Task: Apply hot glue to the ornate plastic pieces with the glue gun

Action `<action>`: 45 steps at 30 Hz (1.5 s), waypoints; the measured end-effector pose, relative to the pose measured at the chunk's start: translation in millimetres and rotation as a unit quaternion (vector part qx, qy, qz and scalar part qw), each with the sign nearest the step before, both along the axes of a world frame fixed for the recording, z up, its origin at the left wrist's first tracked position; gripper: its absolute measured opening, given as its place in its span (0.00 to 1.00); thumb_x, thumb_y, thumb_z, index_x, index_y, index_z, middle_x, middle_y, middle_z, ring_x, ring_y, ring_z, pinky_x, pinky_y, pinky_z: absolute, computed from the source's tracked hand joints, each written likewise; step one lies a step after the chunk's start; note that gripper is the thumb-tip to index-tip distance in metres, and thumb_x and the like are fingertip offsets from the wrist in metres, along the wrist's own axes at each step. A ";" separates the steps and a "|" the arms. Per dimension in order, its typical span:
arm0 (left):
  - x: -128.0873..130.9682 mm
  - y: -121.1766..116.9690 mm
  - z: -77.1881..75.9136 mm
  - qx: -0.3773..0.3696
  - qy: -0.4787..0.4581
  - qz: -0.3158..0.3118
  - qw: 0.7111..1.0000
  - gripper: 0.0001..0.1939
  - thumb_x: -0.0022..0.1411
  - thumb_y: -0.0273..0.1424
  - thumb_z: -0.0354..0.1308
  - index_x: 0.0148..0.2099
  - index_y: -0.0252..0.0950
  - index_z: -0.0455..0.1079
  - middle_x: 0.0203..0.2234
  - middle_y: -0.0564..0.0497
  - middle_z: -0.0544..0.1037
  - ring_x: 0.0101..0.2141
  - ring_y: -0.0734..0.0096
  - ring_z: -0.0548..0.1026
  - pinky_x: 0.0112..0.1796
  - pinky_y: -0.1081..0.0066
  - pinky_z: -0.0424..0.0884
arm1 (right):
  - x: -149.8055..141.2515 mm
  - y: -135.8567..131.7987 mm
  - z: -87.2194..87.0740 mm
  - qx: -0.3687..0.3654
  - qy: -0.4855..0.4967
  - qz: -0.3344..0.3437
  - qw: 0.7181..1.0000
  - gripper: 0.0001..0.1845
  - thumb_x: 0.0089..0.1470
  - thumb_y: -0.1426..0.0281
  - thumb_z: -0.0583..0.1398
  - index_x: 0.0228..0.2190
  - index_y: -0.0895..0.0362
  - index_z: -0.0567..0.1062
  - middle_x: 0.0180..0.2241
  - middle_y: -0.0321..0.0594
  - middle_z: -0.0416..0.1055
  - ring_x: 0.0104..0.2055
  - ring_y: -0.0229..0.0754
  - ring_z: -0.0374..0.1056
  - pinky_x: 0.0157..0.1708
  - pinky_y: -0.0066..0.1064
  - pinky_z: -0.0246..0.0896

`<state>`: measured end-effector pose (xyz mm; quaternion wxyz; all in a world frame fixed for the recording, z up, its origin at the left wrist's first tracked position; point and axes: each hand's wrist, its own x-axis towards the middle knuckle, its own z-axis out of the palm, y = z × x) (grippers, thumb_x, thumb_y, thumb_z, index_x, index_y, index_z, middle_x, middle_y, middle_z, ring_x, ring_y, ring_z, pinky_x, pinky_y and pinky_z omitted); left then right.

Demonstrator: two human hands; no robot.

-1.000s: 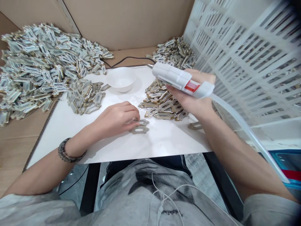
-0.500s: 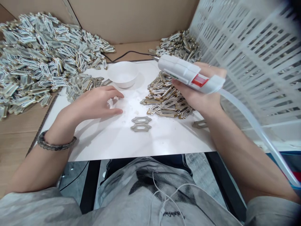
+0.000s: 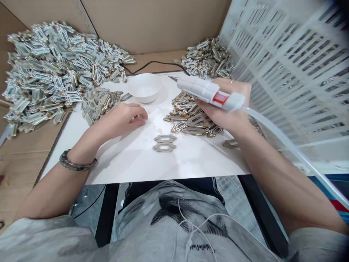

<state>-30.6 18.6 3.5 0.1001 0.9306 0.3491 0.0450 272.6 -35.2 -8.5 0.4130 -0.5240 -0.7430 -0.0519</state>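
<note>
My right hand [image 3: 230, 116] is wrapped round a white glue gun [image 3: 207, 91] with a red window, its nozzle pointing left above a pile of ornate gold pieces [image 3: 191, 118]. A clear glue stick [image 3: 289, 149] trails from the gun's back to the right. My left hand [image 3: 122, 118] rests on the white board [image 3: 131, 160], fingers curled together near small white bits; what they pinch, if anything, is too small to tell. Two flat grey cut-out pieces [image 3: 164, 143] lie side by side on the board, apart from both hands.
A white bowl [image 3: 144, 87] stands at the board's back. A big heap of silver-gold pieces [image 3: 51, 69] fills the left, a smaller heap [image 3: 207, 60] the back right. A white slatted crate [image 3: 289, 62] walls the right. Cardboard stands behind; a black cable [image 3: 147, 66] runs there.
My left hand let go of the two grey pieces, drew back to the left and curled its fingers. The glue gun dipped slightly lower. The view shifted a little.
</note>
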 end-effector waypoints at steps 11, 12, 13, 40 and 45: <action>18.0 -25.0 10.3 0.016 -0.172 0.008 0.985 0.13 0.66 0.39 0.56 0.38 0.37 0.77 0.33 0.48 0.81 0.33 0.68 0.76 0.35 0.70 0.70 | -3.3 -0.9 3.8 0.001 0.003 0.008 1.000 0.24 0.49 0.58 0.62 0.17 0.51 0.52 0.18 0.35 0.55 0.23 0.43 0.56 0.26 0.38 0.47; 20.6 -28.8 10.5 -0.005 -0.180 0.004 0.984 0.13 0.66 0.39 0.56 0.38 0.37 0.77 0.32 0.49 0.81 0.32 0.69 0.76 0.34 0.71 0.70 | -3.6 -1.3 4.1 -0.001 0.001 0.002 1.000 0.24 0.49 0.58 0.61 0.17 0.51 0.52 0.18 0.35 0.55 0.23 0.43 0.56 0.26 0.38 0.47; 23.0 -32.3 10.0 -0.024 -0.184 -0.002 0.983 0.13 0.65 0.39 0.57 0.38 0.37 0.78 0.32 0.49 0.81 0.31 0.70 0.76 0.33 0.72 0.70 | -3.8 -1.5 4.2 -0.003 -0.001 -0.005 1.000 0.24 0.49 0.58 0.61 0.17 0.51 0.52 0.17 0.35 0.55 0.23 0.43 0.56 0.26 0.38 0.47; 39.6 -50.4 2.0 -0.170 -0.167 0.051 0.970 0.13 0.62 0.39 0.56 0.35 0.35 0.76 0.28 0.51 0.79 0.27 0.74 0.72 0.28 0.75 0.65 | -4.8 -4.1 4.4 -0.026 -0.030 -0.059 0.998 0.22 0.47 0.60 0.61 0.18 0.51 0.52 0.18 0.37 0.59 0.25 0.44 0.59 0.27 0.38 0.49; 35.8 -50.2 3.7 -0.198 -0.124 0.009 0.972 0.13 0.61 0.41 0.59 0.34 0.38 0.79 0.25 0.54 0.79 0.24 0.76 0.70 0.27 0.76 0.64 | -2.9 -2.7 2.4 -0.044 -0.015 -0.050 0.998 0.21 0.46 0.63 0.62 0.18 0.50 0.53 0.19 0.38 0.62 0.27 0.47 0.62 0.28 0.39 0.51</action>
